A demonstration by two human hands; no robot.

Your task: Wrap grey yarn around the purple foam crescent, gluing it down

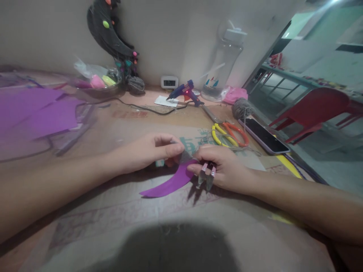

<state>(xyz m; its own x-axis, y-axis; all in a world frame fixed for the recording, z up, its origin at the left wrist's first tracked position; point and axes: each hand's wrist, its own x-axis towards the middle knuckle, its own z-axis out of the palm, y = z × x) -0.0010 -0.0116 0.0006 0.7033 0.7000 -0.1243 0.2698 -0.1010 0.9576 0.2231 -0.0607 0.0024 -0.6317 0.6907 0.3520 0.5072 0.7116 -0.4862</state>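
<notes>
My left hand [166, 149] is closed in a pinch on a small grey piece [185, 156] at the upper end of a purple curved strip [170, 185]. The strip looks like felt or foam and tapers to a point at the lower left. My right hand [227, 166] is closed, its thumb and forefinger on the strip's wide end, close to my left fingertips. Out of the same fist stick two short metal prongs [206, 177] with pinkish sides, pointing toward me; their exact kind is unclear. Fine detail between the fingertips is hidden.
Beyond my hands lie yellow-and-orange scissors [227, 134], a blue glue gun [185, 90], a phone [266, 136] and a grey yarn ball [242, 108]. Purple sheets [39, 111] lie left. A clear bottle [224, 68] stands by the wall; a red chair [314, 109] is off right.
</notes>
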